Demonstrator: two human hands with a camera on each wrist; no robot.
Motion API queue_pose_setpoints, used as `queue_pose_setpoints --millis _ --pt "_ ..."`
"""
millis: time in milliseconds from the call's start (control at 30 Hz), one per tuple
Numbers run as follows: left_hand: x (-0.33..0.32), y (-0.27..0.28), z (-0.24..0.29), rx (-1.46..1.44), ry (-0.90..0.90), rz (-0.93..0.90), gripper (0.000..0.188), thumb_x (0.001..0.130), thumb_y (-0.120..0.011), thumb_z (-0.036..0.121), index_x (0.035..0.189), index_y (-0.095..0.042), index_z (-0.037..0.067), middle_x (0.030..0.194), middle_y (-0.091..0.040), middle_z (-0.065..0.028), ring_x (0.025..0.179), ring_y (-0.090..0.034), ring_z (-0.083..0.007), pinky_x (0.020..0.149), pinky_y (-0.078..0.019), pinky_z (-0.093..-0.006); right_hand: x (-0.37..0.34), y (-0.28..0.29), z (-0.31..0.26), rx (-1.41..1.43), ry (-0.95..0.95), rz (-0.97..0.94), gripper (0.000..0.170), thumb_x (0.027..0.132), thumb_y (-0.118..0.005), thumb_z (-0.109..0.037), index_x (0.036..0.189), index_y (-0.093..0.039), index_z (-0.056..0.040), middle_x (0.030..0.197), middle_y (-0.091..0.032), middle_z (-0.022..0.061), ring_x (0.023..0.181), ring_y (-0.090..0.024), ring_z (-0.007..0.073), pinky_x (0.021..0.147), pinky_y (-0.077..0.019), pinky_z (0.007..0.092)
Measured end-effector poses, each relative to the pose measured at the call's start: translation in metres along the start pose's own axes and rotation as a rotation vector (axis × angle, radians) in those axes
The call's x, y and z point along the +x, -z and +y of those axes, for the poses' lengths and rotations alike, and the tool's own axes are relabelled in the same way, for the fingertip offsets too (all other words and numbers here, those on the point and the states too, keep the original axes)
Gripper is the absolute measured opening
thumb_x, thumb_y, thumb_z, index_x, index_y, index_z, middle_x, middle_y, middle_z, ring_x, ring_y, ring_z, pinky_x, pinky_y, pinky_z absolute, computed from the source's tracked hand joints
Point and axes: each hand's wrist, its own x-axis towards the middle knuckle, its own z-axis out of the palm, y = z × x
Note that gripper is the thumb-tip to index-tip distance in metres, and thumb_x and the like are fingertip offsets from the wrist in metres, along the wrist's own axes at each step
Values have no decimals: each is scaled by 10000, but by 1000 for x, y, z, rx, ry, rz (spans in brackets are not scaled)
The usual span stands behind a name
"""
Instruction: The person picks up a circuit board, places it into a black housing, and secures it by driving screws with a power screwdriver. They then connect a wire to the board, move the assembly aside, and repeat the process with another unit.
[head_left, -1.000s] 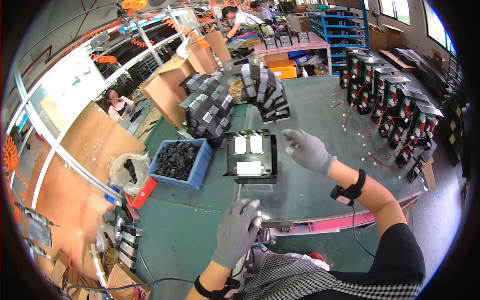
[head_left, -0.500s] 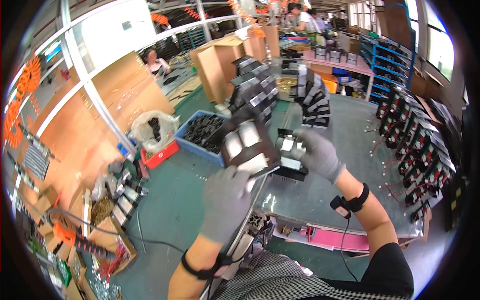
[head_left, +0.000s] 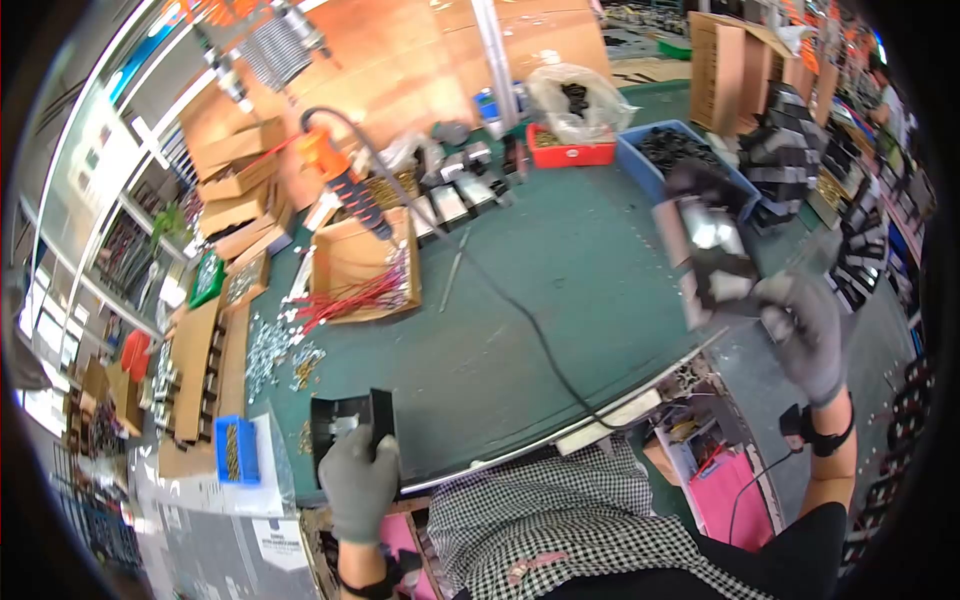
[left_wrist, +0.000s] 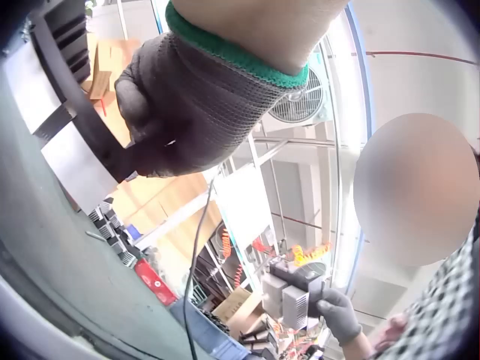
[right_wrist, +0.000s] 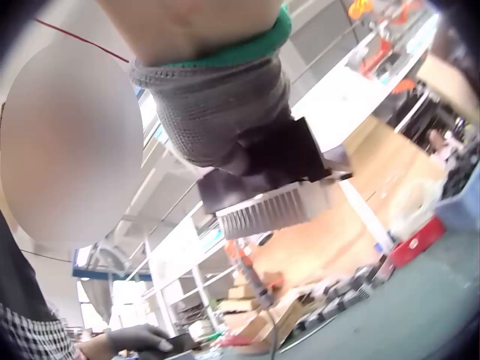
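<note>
Gray-gloved fingers curl around two black housings at a green worktop (head_left: 590, 270). The left hand (head_left: 360, 488) grips the plated housing (head_left: 350, 412) at the near edge, while the right hand (head_left: 810, 335), its fingers closed on the finned housing (head_left: 715, 242), holds it raised near a blue bin (head_left: 640, 172) of black parts (head_left: 678, 150). How tightly, one cannot tell.

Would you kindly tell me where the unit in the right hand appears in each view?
Head: right of centre, blurred, the unit in the right hand.
Left wrist: small, lower right of centre, the unit.
Right wrist: close up in the middle, the unit beneath the hand.
Shared landmark: the red box, upper middle in head, lower left in left wrist, right side in right wrist.
</note>
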Motion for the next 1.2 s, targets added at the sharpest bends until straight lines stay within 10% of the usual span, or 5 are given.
queue_pose_setpoints --millis 167,267,800,1067,1200 --pt "11 -41 -22 -67 181 -237 389 876 -610 417 1017 -712 69 899 -693 -182 864 -672 -355 781 -516 -418 40 -100 -62 354 745 -188 209 748 -629 -161 946 -607 -98 908 -637 46 858 -646 234 830 -532 401" --pt "17 -13 -43 -253 305 45 387 840 -704 347 1138 -665 104 945 -687 -170 884 -668 -344 810 -516 -418 43 -154 -74 258 972 -198 219 749 -610 -177 956 -600 -108 989 -638 58 925 -642 222 901 -527 414" --pt "-33 -15 -88 -196 386 24 555 925 -594 317 1415 -411 131 1087 -591 -184 918 -647 -390 821 -524 -451 103 -230 -51 245 754 -809 164 742 -565 -45 906 -579 -44 1041 -612 163 986 -594 372 854 -488 453" --pt "-265 155 -191 388 1004 622 440 797 -695 129 1226 -606 95 1116 -662 -160 1013 -644 -333 877 -512 -402 133 -223 -131 360 821 -698 258 726 -547 33 975 -581 -24 1082 -587 184 961 -572 383 827 -463 432" --pt "-463 250 -259 744 1444 774 468 943 -531 500 1207 -634 127 1116 -671 -186 1061 -639 -331 893 -502 -414 132 -227 -169 369 843 -785 281 728 -542 30 1002 -579 -27 1080 -587 172 992 -559 377 857 -449 437"
